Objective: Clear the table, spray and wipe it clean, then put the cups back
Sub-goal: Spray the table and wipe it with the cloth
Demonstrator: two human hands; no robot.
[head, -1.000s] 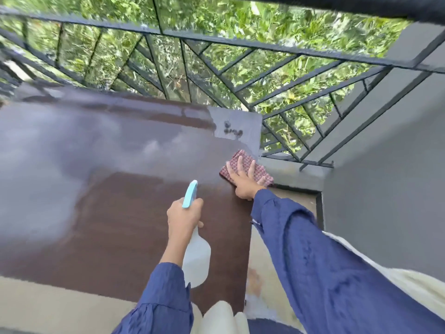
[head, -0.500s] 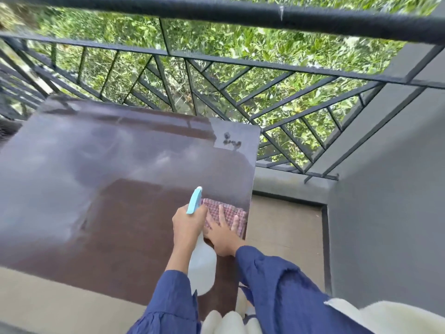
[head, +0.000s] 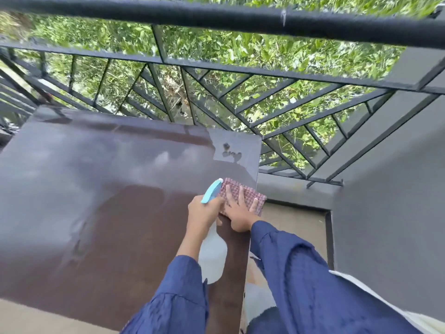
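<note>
A glossy dark brown table (head: 108,201) fills the left and middle of the head view, with no cups in sight. My left hand (head: 203,213) grips a white spray bottle (head: 213,256) with a light blue nozzle, held above the table near its right edge. My right hand (head: 239,210) presses flat, fingers spread, on a red checked cloth (head: 245,192) lying at the table's right edge. The two hands are side by side, almost touching. A few wet marks (head: 230,151) show near the far right corner.
A black metal railing (head: 216,68) with diagonal bars runs just behind the table, green foliage beyond it. A grey wall (head: 385,201) stands to the right, with a narrow strip of tiled floor (head: 296,225) between it and the table.
My right hand slid the cloth from the right edge toward me and left, then back out to the right edge. The left hand kept holding the bottle. The view tilted up.
</note>
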